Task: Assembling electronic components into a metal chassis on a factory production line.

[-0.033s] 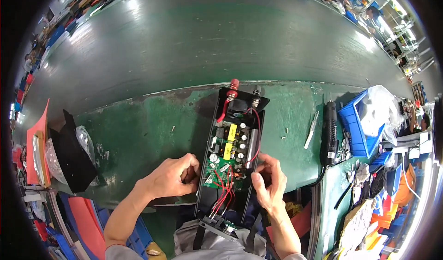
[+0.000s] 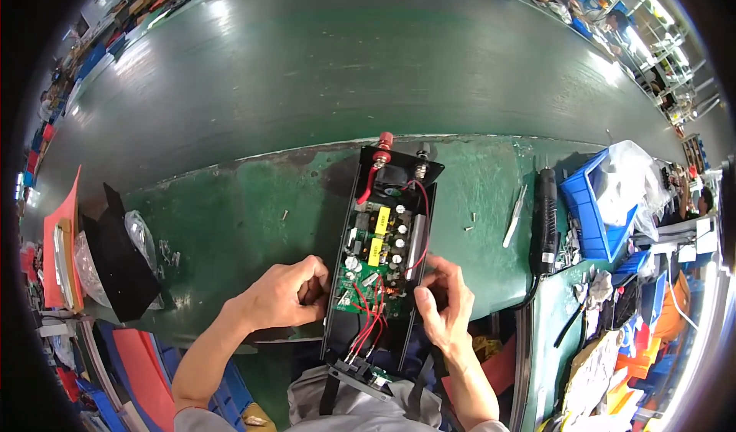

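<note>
Green worktop (image 2: 215, 217) (scuffed, blue bin (image 2: 594, 221) right): left hand (image 2: 285, 294), right hand (image 2: 447, 303) curled against chassis (image 2: 402, 163), grip unclear

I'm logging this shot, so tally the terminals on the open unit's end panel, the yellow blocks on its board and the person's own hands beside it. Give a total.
Terminals: 2, one red terminal and one black terminal
Yellow blocks: 2, upper block and lower block
Hands: 2, left hand and right hand
Total: 6

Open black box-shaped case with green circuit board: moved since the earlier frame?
No: the case shows no visible shift either way against the slim silvery tool.
</note>
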A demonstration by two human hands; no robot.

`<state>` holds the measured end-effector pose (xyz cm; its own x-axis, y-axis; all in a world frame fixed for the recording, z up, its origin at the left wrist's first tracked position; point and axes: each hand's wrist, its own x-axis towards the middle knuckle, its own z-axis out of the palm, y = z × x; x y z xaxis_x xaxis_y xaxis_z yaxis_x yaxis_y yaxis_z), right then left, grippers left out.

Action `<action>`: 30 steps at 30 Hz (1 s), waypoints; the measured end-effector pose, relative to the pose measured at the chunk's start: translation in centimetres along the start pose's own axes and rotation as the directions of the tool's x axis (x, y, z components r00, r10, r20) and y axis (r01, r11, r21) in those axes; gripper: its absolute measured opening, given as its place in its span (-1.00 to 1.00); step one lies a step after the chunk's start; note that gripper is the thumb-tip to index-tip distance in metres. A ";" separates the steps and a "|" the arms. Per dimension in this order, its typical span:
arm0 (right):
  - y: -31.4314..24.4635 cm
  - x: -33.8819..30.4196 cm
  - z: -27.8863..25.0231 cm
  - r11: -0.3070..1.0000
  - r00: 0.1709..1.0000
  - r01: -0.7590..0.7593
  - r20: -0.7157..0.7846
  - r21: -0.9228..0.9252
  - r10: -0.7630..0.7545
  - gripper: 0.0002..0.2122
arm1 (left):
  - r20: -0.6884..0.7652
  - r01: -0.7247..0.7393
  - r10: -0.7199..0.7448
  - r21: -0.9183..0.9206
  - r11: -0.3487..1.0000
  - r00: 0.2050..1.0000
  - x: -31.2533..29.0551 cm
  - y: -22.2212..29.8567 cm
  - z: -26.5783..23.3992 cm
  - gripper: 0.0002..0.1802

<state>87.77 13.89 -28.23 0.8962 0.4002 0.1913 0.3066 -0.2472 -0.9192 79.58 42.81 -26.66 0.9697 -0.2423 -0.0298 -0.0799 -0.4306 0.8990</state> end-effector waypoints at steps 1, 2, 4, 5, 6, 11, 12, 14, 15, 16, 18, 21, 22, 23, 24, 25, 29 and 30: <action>0.0 0.0 -0.1 1.000 1.000 0.001 -0.004 -0.002 -0.001 -0.56 | -0.016 0.011 -0.010 0.009 1.000 1.000 0.0 0.1 0.0 -0.50; 0.0 0.1 -0.2 1.000 1.000 0.004 -0.003 -0.014 -0.005 -0.56 | 0.001 0.033 -0.033 0.019 0.999 0.999 0.2 0.4 -0.1 -0.50; 0.1 0.1 -0.2 1.000 1.000 0.005 -0.001 -0.010 -0.005 -0.56 | -0.013 0.021 -0.021 0.023 0.999 1.000 0.3 0.3 0.0 -0.50; 0.1 0.1 -0.3 1.000 1.000 0.010 -0.001 -0.007 -0.010 -0.56 | -0.026 0.012 -0.011 0.023 1.000 1.000 0.3 0.3 0.1 -0.50; 0.1 0.1 -0.3 1.000 1.000 0.002 -0.004 -0.002 -0.002 -0.56 | -0.027 0.011 -0.010 0.029 1.000 1.000 0.3 0.3 0.2 -0.50; -0.1 0.1 -0.3 0.999 1.000 -0.003 -0.005 0.034 0.004 -0.59 | -0.029 0.130 -0.130 -0.004 0.991 0.991 0.6 1.1 0.0 -0.61; 0.0 0.1 -0.3 1.000 1.000 -0.003 0.003 0.026 0.003 -0.58 | -0.029 0.128 -0.128 -0.003 0.992 0.991 0.7 1.4 -0.2 -0.61; 0.0 0.1 -0.4 1.000 1.000 -0.001 0.008 0.017 0.001 -0.58 | -0.005 0.190 -0.190 -0.023 0.982 0.982 0.9 1.7 -0.4 -0.67; -0.2 0.1 -0.4 1.000 1.000 -0.016 0.015 0.027 0.015 -0.59 | -0.004 0.187 -0.187 -0.023 0.982 0.982 0.8 1.6 -0.3 -0.67; -0.3 0.1 -0.4 0.999 0.999 -0.031 0.021 0.037 0.030 -0.59 | -0.006 0.248 -0.251 -0.132 0.960 0.968 0.4 1.2 -0.2 -0.69; 0.2 0.2 -0.2 1.000 1.000 0.014 0.001 0.016 -0.014 -0.58 | 0.004 0.300 -0.309 -0.241 0.923 0.951 0.0 0.9 -0.4 -0.71; 0.1 0.4 -0.1 0.999 0.999 0.051 -0.007 -0.010 -0.051 -0.56 | -0.108 0.333 -0.370 -0.255 0.908 0.923 -0.5 1.1 -0.9 -0.76; 0.1 0.4 -0.2 0.999 0.999 0.052 -0.008 -0.014 -0.052 -0.56 | -0.111 0.333 -0.370 -0.256 0.907 0.923 -0.7 1.3 -1.3 -0.76; 0.0 0.4 -0.2 0.998 0.999 0.054 -0.007 -0.018 -0.054 -0.57 | -0.211 0.301 -0.328 -0.149 0.942 0.921 -1.0 1.6 -1.7 -0.78; -0.1 0.3 -0.2 0.998 0.998 0.054 -0.006 -0.017 -0.055 -0.57 | -0.304 0.275 -0.273 -0.037 0.961 0.913 -1.3 1.7 -2.1 -0.79; -0.3 0.2 -0.3 1.000 1.000 0.007 0.006 0.009 -0.007 -0.58 | -0.306 0.276 -0.274 -0.037 0.961 0.912 -1.6 1.7 -2.4 -0.79; 0.1 0.3 -0.3 0.997 0.998 0.067 -0.015 -0.029 -0.068 -0.57 | -0.521 0.294 -0.123 0.261 0.919 0.845 -2.3 1.8 -3.7 -0.83; -0.2 0.3 -0.3 0.999 0.999 0.035 0.002 -0.017 -0.035 -0.57 | -0.532 0.292 -0.060 0.364 0.885 0.845 -2.2 2.2 -3.7 -0.81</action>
<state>88.07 13.80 -27.84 0.8841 0.4107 0.2227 0.3435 -0.2482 -0.9058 78.11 45.61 -23.06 0.9466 0.2837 0.1535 0.1284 -0.7678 0.6277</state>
